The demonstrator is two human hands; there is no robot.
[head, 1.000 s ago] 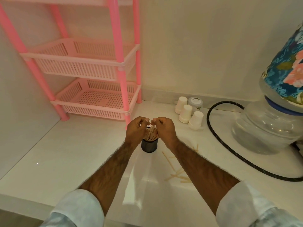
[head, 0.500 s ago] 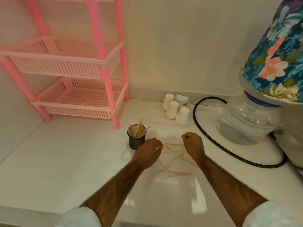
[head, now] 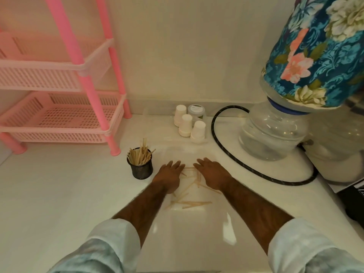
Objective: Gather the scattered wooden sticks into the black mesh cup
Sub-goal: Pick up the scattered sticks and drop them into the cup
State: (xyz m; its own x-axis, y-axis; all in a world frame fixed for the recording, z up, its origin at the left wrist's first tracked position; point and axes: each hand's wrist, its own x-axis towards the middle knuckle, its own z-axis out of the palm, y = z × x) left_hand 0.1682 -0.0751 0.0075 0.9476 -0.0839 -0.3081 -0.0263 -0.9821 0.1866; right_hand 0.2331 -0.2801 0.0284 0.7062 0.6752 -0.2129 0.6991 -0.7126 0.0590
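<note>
Both hands, left [head: 171,176] and right [head: 211,173], are laid flat with fingers straight over loose sticks [head: 190,202] on the counter [head: 59,194] (nothing gripped). The cup [head: 142,168], already holding sticks, is seen just left.

A pink rack [head: 59,79] with basket shelves stands on the white counter [head: 59,194] at the back left, three white cups [head: 186,124] sit upside down by a small jar [head: 196,111] near the wall, and a black hose [head: 232,160] curves round a big water bottle [head: 273,133] with a flowery cover [head: 315,50].
</note>
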